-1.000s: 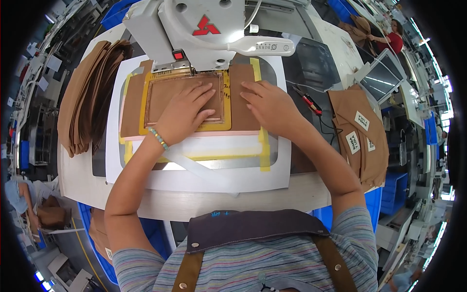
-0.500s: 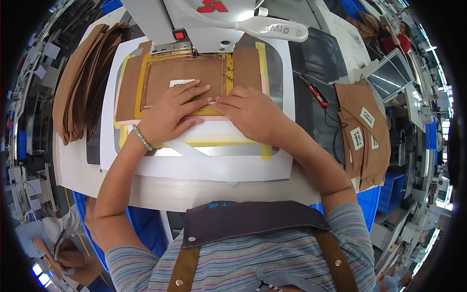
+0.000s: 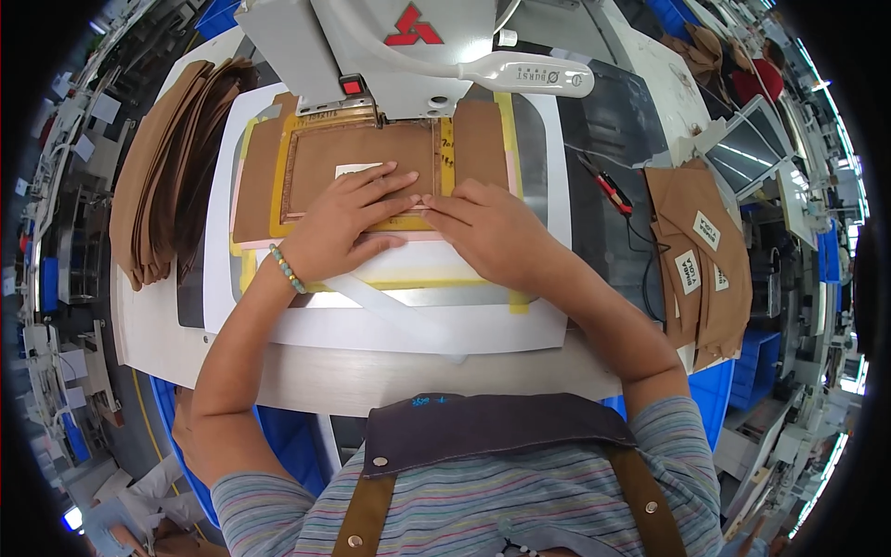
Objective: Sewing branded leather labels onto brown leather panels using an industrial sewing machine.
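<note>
Head view: left hand [image 3: 336,226] lies open, fingers by the label [image 3: 356,170]; right hand [image 3: 494,234] is bunched at the frame [image 3: 447,172], can't tell if pinching. Panel [image 3: 348,144]'s inside, near the machine [image 3: 399,79]. Looks like lining-up; next move probably wants steady pressure.

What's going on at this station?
A person works under a white machine head. The left hand lies over a brown panel inside a yellow frame, partly covering a white label. The right hand is at the frame's near right corner. Brown pieces with white labels lie to the right.
</note>
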